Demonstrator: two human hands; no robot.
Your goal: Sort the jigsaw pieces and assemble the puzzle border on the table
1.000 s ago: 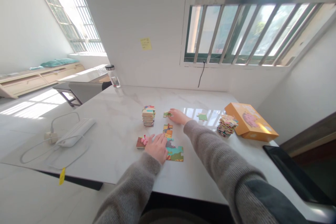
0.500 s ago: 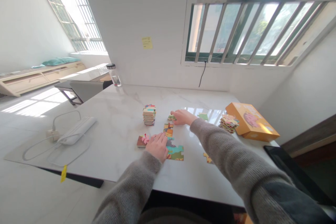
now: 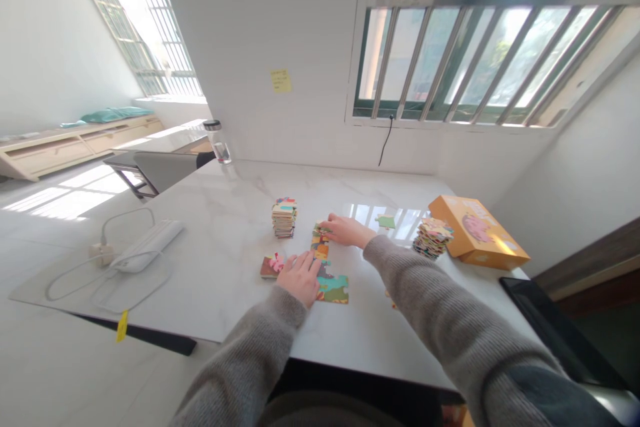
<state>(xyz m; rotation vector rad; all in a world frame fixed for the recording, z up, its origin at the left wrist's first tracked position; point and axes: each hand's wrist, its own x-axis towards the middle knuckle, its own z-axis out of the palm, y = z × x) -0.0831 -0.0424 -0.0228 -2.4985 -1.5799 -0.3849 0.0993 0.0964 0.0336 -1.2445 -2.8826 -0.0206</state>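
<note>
My left hand (image 3: 300, 275) lies with its fingers stretched over the left side of some joined jigsaw pieces (image 3: 336, 290), turquoise and green, hiding part of them. Above these runs an orange jigsaw piece (image 3: 321, 250). At the top of that column the fingers of my right hand (image 3: 345, 229) are closed on a small green jigsaw piece (image 3: 317, 227), partly covered by the fingertips. Just left of my left hand is a low pile of brown and pink pieces (image 3: 270, 267). A tall stack of pieces (image 3: 284, 220) stands farther back.
Another stack of pieces (image 3: 433, 237) leans beside an orange box (image 3: 477, 230) on the right. A loose green piece (image 3: 385, 221) lies behind my right forearm. A white power strip (image 3: 150, 248) with cables sits at left, and a bottle (image 3: 218, 143) at the far left corner.
My right hand has moved slightly left and toward me, bringing the green jigsaw piece to the top of the orange one. My left hand stays nearly in place.
</note>
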